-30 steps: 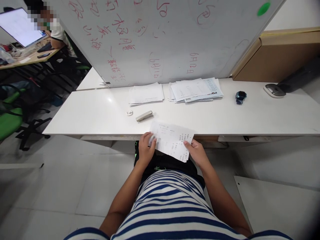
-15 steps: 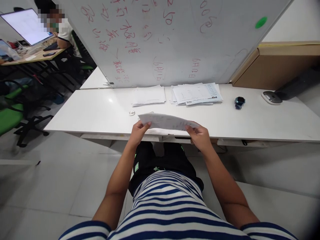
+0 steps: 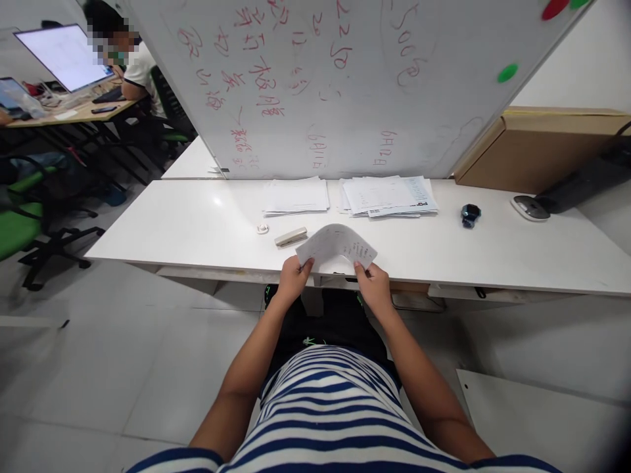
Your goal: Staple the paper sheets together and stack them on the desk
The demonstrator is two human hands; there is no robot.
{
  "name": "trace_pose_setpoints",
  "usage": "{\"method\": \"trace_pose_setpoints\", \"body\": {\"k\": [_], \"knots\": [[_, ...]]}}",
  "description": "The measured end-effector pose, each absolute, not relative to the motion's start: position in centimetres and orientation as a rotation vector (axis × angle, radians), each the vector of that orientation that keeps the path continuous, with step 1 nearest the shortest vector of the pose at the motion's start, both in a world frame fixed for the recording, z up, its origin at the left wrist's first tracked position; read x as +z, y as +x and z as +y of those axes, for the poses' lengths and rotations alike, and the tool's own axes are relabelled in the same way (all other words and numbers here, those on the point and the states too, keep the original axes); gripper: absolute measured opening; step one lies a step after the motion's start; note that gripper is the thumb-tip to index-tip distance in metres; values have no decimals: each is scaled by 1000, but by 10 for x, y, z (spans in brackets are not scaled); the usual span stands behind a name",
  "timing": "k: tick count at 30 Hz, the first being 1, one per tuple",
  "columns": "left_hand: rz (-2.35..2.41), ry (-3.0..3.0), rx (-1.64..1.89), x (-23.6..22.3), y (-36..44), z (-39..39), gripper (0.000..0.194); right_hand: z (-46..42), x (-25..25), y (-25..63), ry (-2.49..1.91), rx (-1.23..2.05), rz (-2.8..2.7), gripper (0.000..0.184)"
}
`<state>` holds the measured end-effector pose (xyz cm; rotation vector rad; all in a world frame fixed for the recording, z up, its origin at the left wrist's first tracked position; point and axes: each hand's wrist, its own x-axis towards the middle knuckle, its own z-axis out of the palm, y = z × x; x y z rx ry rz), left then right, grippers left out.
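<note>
Printed paper sheets (image 3: 338, 240) bow upward in an arch between my two hands, over the desk's front edge. My left hand (image 3: 294, 276) pinches their left end, thumb on top. At the right end my right hand (image 3: 371, 281) is closed on them in the same way. Just beyond my left hand lies a beige stapler (image 3: 290, 237) on the white desk (image 3: 197, 223). A small white round object (image 3: 262, 228) sits to the stapler's left.
Farther back lie a stack of white paper (image 3: 296, 196) and a messier paper pile (image 3: 389, 196), below a whiteboard (image 3: 345, 85). Rightward are a dark watch (image 3: 470, 215), a computer mouse (image 3: 530, 207) and a cardboard box (image 3: 537, 151). Another person (image 3: 140, 72) sits at the far left.
The sheets lifted from near my lap to above the desk edge. Stretched nearly flat half a second ago, they now arch upward, my hands closer together. The stapler shows again.
</note>
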<state>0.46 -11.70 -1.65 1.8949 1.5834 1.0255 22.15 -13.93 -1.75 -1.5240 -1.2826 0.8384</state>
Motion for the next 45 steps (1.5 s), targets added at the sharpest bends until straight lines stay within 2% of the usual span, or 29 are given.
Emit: {"method": "trace_pose_setpoints", "body": {"k": [4, 8, 13, 16, 19, 20, 26, 32, 45], "knots": [[1515, 1929, 1028, -20, 4, -122, 30, -151, -22, 222, -1604, 639, -1368, 36], [1493, 1942, 1055, -6, 1, -122, 28, -170, -19, 233, -1645, 595, -1253, 39], [1662, 2075, 1207, 3, -18, -86, 35, -192, -31, 248, -1607, 869, -999, 40], [1833, 2146, 1042, -4, -31, -59, 51, -198, -38, 251, -1519, 1125, -765, 40], [1734, 2173, 881, -12, -38, -43, 39, -199, -39, 251, -1471, 1238, -667, 37], [1684, 2179, 871, -13, -39, -40, 35, -198, -38, 251, -1462, 1257, -665, 35], [1628, 2157, 805, -4, -42, -35, 48, -188, -28, 246, -1484, 1345, -703, 35], [1699, 2154, 870, 8, -38, -31, 36, -181, -19, 240, -1471, 1397, -736, 37], [1735, 2173, 719, 11, -16, -6, 42, -181, -25, 240, -1416, 1414, -669, 33]]}}
